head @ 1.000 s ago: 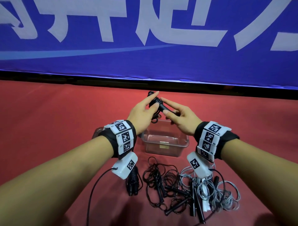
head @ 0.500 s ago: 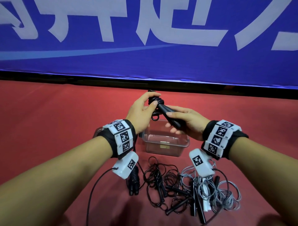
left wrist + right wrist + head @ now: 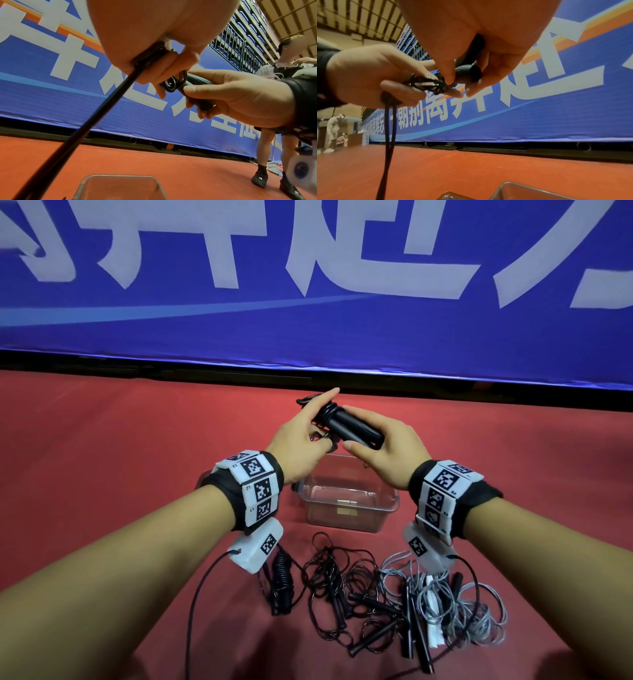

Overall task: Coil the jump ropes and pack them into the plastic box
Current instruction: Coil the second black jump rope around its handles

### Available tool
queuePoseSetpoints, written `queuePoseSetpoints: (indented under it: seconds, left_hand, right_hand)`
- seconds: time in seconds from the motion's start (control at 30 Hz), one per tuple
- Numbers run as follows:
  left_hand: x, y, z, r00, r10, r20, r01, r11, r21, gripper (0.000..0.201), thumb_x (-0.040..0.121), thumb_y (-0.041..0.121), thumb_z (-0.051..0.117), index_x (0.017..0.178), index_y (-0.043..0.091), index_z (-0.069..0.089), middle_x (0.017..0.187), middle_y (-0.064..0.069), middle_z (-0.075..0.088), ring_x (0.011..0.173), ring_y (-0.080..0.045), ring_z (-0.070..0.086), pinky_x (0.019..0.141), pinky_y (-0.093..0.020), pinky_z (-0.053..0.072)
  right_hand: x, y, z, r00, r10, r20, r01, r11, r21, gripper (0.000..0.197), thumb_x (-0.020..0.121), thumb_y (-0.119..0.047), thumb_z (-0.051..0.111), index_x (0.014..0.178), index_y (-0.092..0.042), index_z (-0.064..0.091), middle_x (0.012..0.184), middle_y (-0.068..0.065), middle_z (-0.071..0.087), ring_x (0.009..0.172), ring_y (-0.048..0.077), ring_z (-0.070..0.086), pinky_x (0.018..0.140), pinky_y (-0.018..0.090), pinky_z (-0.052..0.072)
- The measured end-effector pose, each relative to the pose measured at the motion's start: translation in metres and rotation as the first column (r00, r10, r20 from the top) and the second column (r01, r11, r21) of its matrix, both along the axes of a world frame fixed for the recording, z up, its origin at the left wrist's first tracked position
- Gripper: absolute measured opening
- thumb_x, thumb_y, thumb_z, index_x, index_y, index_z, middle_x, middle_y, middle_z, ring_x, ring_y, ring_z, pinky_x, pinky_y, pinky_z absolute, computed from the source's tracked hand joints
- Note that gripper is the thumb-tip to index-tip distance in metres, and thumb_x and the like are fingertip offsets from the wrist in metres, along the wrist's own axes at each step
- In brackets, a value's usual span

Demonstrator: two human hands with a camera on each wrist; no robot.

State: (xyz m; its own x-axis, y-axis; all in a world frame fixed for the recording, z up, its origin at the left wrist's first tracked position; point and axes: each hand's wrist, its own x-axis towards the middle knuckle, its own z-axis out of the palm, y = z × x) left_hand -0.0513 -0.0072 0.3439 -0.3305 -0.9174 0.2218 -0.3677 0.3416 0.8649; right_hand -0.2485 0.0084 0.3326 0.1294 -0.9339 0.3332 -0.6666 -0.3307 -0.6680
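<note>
Head view: both hands [image 3: 346, 446] clamp the jump rope [image 3: 352, 428], handles slanting away-left.

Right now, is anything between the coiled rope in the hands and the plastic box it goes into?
Nothing visible. Both the left hand and right hand hold the black jump rope above the plastic box, which looks open-topped and empty. The remaining ropes lie nearer the person, outside the path.

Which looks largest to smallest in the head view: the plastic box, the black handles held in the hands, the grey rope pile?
1. grey rope pile and plastic box: they look alike in spread, so no ranking.
2. black handles, clearly smallest, though nearer the camera than the others.
</note>
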Motion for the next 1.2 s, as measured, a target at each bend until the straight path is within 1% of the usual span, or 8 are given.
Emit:
queuePoseSetpoints:
  seconds: [0.07, 0.2, 0.27, 0.43, 0.63, 0.77, 0.9, 1.2]
  left_hand:
    - [-0.001, -0.004, -0.002, 1.0, 0.019, 0.0, -0.019, 1.0, -0.011, 0.077, 0.088, 0.012, 0.062, 0.141, 0.063, 0.039, 0.094, -0.015, 0.073, 0.071, -0.031, 0.065, 0.07, -0.042, 0.054]
    - [-0.002, -0.009, -0.004, 0.993, 0.079, -0.086, -0.082, 0.996, -0.028, 0.056, 0.094, 0.012, 0.057, 0.135, 0.05, 0.054, 0.064, 0.011, 0.064, 0.053, -0.011, 0.054, 0.064, -0.033, 0.049]
    - [-0.003, -0.007, -0.004, 0.99, 0.094, -0.108, -0.102, 0.993, -0.064, 0.039, 0.098, 0.022, 0.056, 0.13, 0.044, 0.059, 0.085, 0.013, 0.07, 0.065, -0.009, 0.064, 0.077, -0.039, 0.058]
    - [0.0, -0.002, -0.006, 0.992, 0.125, -0.023, -0.127, 0.977, -0.172, 0.033, 0.097, 0.025, 0.058, 0.123, 0.046, 0.06, 0.112, 0.016, 0.066, 0.086, -0.014, 0.065, 0.089, -0.043, 0.055]
    - [0.0, 0.002, -0.002, 1.0, 0.013, -0.017, -0.015, 0.992, -0.125, 0.036, 0.096, 0.029, 0.057, 0.125, 0.049, 0.057, 0.113, 0.002, 0.07, 0.086, -0.025, 0.07, 0.087, -0.048, 0.058]
    - [0.0, 0.006, 0.002, 1.0, -0.008, -0.008, 0.008, 1.0, 0.011, 0.054, 0.102, 0.018, 0.052, 0.136, 0.059, 0.045, 0.103, -0.008, 0.07, 0.054, -0.035, 0.064, 0.058, -0.054, 0.06]
    - [0.0, 0.009, 0.008, 0.999, -0.036, 0.014, 0.036, 0.999, 0.026, 0.07, 0.098, 0.016, 0.061, 0.141, 0.066, 0.036, 0.096, -0.004, 0.07, 0.044, -0.027, 0.058, 0.054, -0.048, 0.061]
    - [0.007, 0.002, 0.003, 0.976, -0.024, 0.217, 0.046, 0.994, -0.099, 0.092, 0.087, 0.016, 0.073, 0.147, 0.065, 0.024, 0.121, -0.001, 0.067, 0.074, -0.022, 0.069, 0.07, -0.034, 0.061]
  right_hand:
    - [0.001, 0.001, 0.0, 0.99, -0.066, -0.126, 0.056, 0.995, -0.081, 0.06, 0.086, -0.048, 0.069, 0.141, -0.053, 0.045, 0.118, -0.017, 0.071, 0.102, 0.015, 0.069, 0.088, 0.037, 0.056]
    - [0.006, 0.001, -0.001, 0.978, -0.128, -0.167, 0.11, 0.987, -0.114, 0.06, 0.087, -0.051, 0.067, 0.141, -0.053, 0.042, 0.118, -0.017, 0.07, 0.106, 0.018, 0.068, 0.087, 0.037, 0.056]
    - [0.007, -0.001, -0.003, 0.986, -0.106, -0.129, 0.097, 0.992, -0.077, 0.059, 0.085, -0.05, 0.07, 0.139, -0.049, 0.047, 0.117, -0.016, 0.071, 0.105, 0.016, 0.068, 0.087, 0.037, 0.055]
    - [0.015, 0.007, 0.007, 0.87, 0.028, 0.491, -0.203, 0.93, 0.307, 0.035, 0.094, -0.018, 0.068, 0.127, -0.026, 0.062, 0.099, 0.008, 0.074, 0.076, 0.031, 0.071, 0.072, 0.039, 0.059]
    - [0.011, 0.012, 0.026, 0.665, -0.206, 0.718, -0.437, 0.672, 0.598, 0.045, 0.098, -0.048, 0.045, 0.113, -0.012, 0.066, 0.084, 0.01, 0.07, 0.057, 0.019, 0.064, 0.049, 0.025, 0.053]
    - [0.014, 0.007, 0.019, 0.69, -0.105, 0.716, -0.425, 0.743, 0.518, 0.036, 0.1, -0.047, 0.046, 0.116, -0.019, 0.062, 0.073, 0.003, 0.053, 0.05, 0.012, 0.038, 0.045, 0.021, 0.032]
    - [0.011, 0.006, 0.018, 0.68, -0.052, 0.731, -0.393, 0.816, 0.424, 0.032, 0.102, -0.041, 0.045, 0.123, -0.029, 0.065, 0.072, 0.005, 0.051, 0.05, 0.013, 0.033, 0.047, 0.023, 0.028]
    - [0.0, -0.001, 0.009, 0.772, -0.032, 0.634, -0.225, 0.92, 0.321, 0.032, 0.102, -0.032, 0.052, 0.132, -0.033, 0.063, 0.071, 0.01, 0.054, 0.047, 0.015, 0.039, 0.048, 0.023, 0.031]
